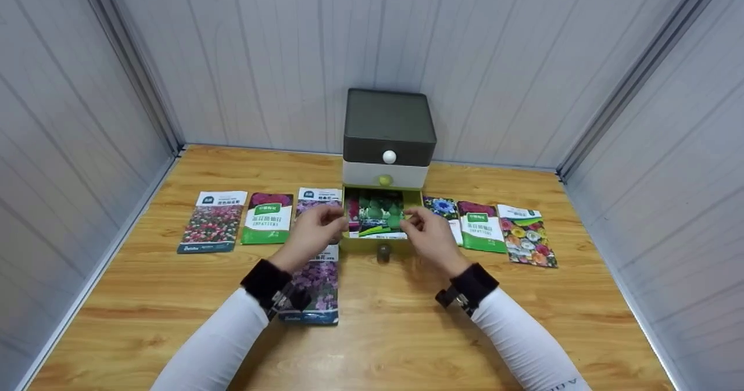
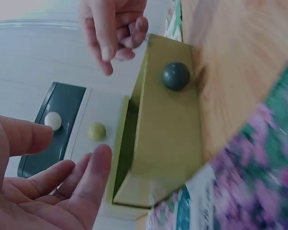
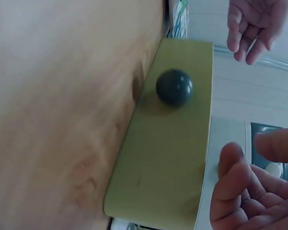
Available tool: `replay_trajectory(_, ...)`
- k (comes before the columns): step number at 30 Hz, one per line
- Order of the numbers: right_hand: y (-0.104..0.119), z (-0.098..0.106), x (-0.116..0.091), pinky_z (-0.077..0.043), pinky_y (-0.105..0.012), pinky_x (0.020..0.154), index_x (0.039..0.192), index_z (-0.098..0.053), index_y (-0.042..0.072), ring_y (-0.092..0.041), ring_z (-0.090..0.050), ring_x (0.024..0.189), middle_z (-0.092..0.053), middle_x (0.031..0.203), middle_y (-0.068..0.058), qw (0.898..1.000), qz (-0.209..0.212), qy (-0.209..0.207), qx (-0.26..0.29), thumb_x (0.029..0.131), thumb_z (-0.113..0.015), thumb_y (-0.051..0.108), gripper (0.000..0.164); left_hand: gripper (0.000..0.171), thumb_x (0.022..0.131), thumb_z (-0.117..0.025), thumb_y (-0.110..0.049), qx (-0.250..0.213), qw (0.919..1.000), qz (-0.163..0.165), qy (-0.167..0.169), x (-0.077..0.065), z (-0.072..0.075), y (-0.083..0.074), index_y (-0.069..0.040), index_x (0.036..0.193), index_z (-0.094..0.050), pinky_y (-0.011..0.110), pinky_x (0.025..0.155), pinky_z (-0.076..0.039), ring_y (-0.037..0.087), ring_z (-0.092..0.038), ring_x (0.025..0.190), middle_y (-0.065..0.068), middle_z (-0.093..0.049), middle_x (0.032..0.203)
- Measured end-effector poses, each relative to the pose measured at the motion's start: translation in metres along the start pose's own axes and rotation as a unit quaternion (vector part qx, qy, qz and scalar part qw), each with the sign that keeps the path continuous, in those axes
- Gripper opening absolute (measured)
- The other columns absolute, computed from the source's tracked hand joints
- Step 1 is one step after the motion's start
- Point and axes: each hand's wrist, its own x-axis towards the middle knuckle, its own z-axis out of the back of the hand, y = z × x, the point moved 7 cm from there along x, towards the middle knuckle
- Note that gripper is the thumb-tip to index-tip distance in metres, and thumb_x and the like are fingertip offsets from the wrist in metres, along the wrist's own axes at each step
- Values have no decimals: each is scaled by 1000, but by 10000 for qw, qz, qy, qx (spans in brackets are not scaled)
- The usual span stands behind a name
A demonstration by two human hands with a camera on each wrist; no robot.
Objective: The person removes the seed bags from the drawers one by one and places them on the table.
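A small stacked drawer box point(image 1: 388, 118) stands against the back wall, its bottom green drawer point(image 2: 168, 129) pulled out. Inside that drawer lie seed packets; the top seed packet point(image 1: 378, 212) shows round green fruit. My left hand point(image 1: 314, 231) hovers at the drawer's left side, thumb and fingers apart with nothing between them in the left wrist view. At the right side, my right hand point(image 1: 433, 237) has loosely bent fingers, and the right wrist view shows it holding nothing. A dark round knob point(image 3: 174, 87) sits on the drawer front.
Left of the box lie a pink-flower packet point(image 1: 212, 222), a green and white packet point(image 1: 267, 219) and purple-flower packets point(image 1: 314, 286), partly behind my left arm. On the right are a blue-flower packet point(image 1: 442, 206), another green packet point(image 1: 482, 228) and a multicolored-flower packet point(image 1: 529, 237). Pale walls enclose the wooden table.
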Motion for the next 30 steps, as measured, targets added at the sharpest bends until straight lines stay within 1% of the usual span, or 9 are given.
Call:
replay_trajectory(4,2,-1,11,-59,-40,81,137,-73,1,-20,-71,89,-76,106,-6,9997,-36,68,-253,110,-72,21,34,37,110,-69,-16,385,9991,178,80,11,-8,-6,5,141,-67,48,98,-64,38,-72,116,19,-72,129)
replay_trajectory(10,7,-4,26,-60,-46,94,142,-69,0,-27,-72,106,-75,118,-11,9951,-73,285,-945,111,-70,21,37,46,111,-66,-17,652,9974,282,149,29,-19,-12,10,147,-60,42,94,-63,36,-72,114,22,-69,134)
replay_trajectory(13,8,-6,34,-60,-48,99,146,-66,-1,-31,-72,112,-74,125,-16,9911,-49,494,-1238,112,-68,22,41,46,112,-62,-18,744,9964,370,150,36,-24,-10,11,149,-58,40,90,-62,36,-72,110,22,-69,131)
replay_trajectory(16,5,-8,42,-60,-49,103,149,-64,-4,-33,-72,117,-73,131,-19,9877,-157,723,-1377,113,-67,20,44,44,114,-58,-19,925,9947,437,141,42,-28,-9,9,148,-59,40,87,-61,33,-72,104,20,-69,129)
replay_trajectory(20,-2,-10,50,-58,-51,108,150,-63,-6,-36,-70,125,-72,137,-22,9836,-363,896,-1522,113,-66,19,44,43,116,-55,-22,1176,9916,510,161,48,-34,-8,7,147,-61,42,84,-59,25,-68,90,19,-69,122)
replay_trajectory(22,-5,-12,53,-58,-52,109,150,-63,-5,-37,-69,127,-71,139,-23,9803,-430,949,-1678,113,-66,19,44,43,116,-55,-23,1308,9898,541,157,51,-36,-7,6,147,-61,40,83,-58,20,-63,87,16,-69,118)
replay_trajectory(25,-6,-16,57,-58,-52,108,149,-63,-6,-38,-71,125,-72,139,-24,9749,-481,1031,-1915,113,-66,19,44,37,116,-54,-22,1394,9883,585,226,55,-40,-4,5,138,-66,36,73,-54,17,-56,75,11,-65,102)
replay_trajectory(27,-5,-20,58,-59,-53,106,148,-64,-7,-39,-72,123,-72,137,-26,9684,-431,1111,-2190,113,-66,20,44,33,116,-54,-22,1458,9872,603,254,58,-42,-2,5,128,-69,31,65,-50,13,-52,67,3,-58,90)
replay_trajectory(30,-1,-26,59,-60,-54,103,144,-65,-9,-41,-73,119,-73,133,-27,9583,-339,1246,-2548,112,-67,19,43,28,116,-52,-22,1447,9863,705,372,61,-44,1,-2,107,-68,30,52,-42,12,-43,54,-1,-48,74)
